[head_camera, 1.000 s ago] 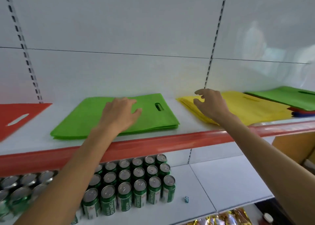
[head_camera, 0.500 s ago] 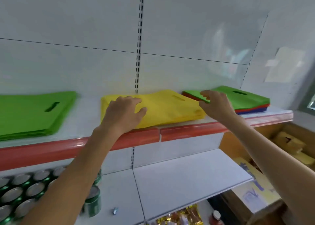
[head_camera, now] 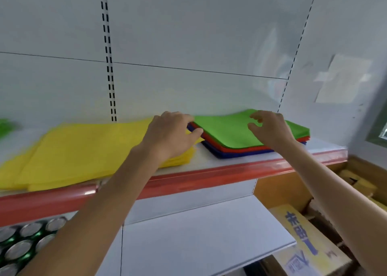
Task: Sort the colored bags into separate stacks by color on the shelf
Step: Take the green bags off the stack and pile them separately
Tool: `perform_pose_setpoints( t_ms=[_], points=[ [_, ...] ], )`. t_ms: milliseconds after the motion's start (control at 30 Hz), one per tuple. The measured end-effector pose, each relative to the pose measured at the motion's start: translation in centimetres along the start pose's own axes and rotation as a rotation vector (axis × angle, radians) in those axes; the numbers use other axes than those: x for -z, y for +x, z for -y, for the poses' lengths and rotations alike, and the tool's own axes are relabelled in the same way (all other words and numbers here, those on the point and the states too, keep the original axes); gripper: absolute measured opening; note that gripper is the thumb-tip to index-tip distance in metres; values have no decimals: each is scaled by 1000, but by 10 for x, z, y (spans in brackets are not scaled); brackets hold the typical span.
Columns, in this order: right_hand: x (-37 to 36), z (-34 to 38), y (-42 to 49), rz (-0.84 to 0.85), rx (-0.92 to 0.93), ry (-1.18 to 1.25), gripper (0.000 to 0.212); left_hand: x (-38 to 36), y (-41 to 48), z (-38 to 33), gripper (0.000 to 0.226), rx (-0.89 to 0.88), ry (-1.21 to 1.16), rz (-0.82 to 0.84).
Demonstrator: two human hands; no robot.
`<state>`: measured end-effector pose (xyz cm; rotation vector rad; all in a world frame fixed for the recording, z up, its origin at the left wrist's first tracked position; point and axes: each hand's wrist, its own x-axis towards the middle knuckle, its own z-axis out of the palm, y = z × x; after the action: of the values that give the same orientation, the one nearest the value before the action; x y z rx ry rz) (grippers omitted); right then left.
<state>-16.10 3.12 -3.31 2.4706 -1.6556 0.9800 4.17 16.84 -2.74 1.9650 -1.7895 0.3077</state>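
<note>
Both hands are now working further right than half a second ago. The left hand (head_camera: 170, 134) is leaving the yellow stack (head_camera: 83, 152) and reaching the left corner of the mixed pile, and the right hand (head_camera: 271, 130) is sitting further in over that pile's top.

The mixed pile is lying on the shelf (head_camera: 219, 174) just beside the yellow stack, towards the right end. A green bag (head_camera: 228, 129) is lying on top, with red bags (head_camera: 240, 149) under it and blue bags (head_camera: 230, 154) at the bottom.

The left hand's fingers are curling over the pile's near-left corner, with the thumb (head_camera: 196, 132) stretching towards the edge. I cannot tell whether it is gripping anything, since the hand is hiding the fingertips. The right hand is hovering over the green bag with its fingers (head_camera: 258, 115) loosely curled and the thumb apart from them, holding nothing. Whether the heel of the hand is touching the bag I cannot tell.

At the far left edge a green stack (head_camera: 4, 125) is just showing, blurred. Below, cans (head_camera: 23, 248) are standing at the left of the lower shelf (head_camera: 199, 240), and a box (head_camera: 303, 238) with blue print is sitting off to the right.
</note>
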Motion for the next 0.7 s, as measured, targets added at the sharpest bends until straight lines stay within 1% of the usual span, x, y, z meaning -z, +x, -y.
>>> perform_pose_setpoints(
  t_ms=[167,300,367,467,500,567,633,700],
  points=[
    [9,-64,47,-9,51,44,32,-50,48,-45,49,76,-68,33],
    [9,-116,80,21,78,20,28,-83,77,-78,51,171,-29,71],
    [11,-131,95,87,83,-24,35,-94,92,-85,54,265,31,119],
    [12,-144,114,269,87,-159,49,-100,110,-92,64,446,194,314],
    [11,-148,120,309,84,-173,50,-102,115,-94,67,475,216,342],
    [7,-157,130,337,73,-156,49,-109,120,-97,69,501,225,327],
    [3,-164,139,320,60,-102,49,-115,121,-95,72,514,226,304],
    [-2,-169,145,297,50,-71,47,-123,120,-93,73,531,198,327]
  ],
)
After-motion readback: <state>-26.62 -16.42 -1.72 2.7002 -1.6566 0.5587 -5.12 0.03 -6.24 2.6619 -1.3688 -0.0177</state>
